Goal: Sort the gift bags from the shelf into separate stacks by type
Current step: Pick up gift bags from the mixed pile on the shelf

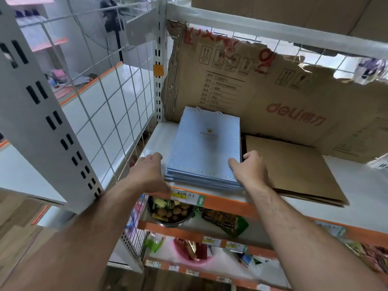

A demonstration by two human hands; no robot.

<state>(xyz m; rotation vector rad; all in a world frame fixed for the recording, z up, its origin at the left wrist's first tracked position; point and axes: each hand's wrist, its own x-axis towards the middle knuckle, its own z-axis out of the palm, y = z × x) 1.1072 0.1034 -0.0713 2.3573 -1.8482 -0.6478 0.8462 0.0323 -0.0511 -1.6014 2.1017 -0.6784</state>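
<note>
Centrally in the frame, a stack of light-blue gift bags [206, 148] lies flat on the white shelf [156, 139], held by the left grip [150, 171] curled round its left edge and the right grip [249, 171] clasping its right edge, with flat brown paper bags [294, 171] just beside on the right.

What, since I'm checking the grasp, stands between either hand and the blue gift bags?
Nothing visible. The left hand sits at the left edge of the blue gift bags, the right hand at their right edge, thumb on top.
</note>
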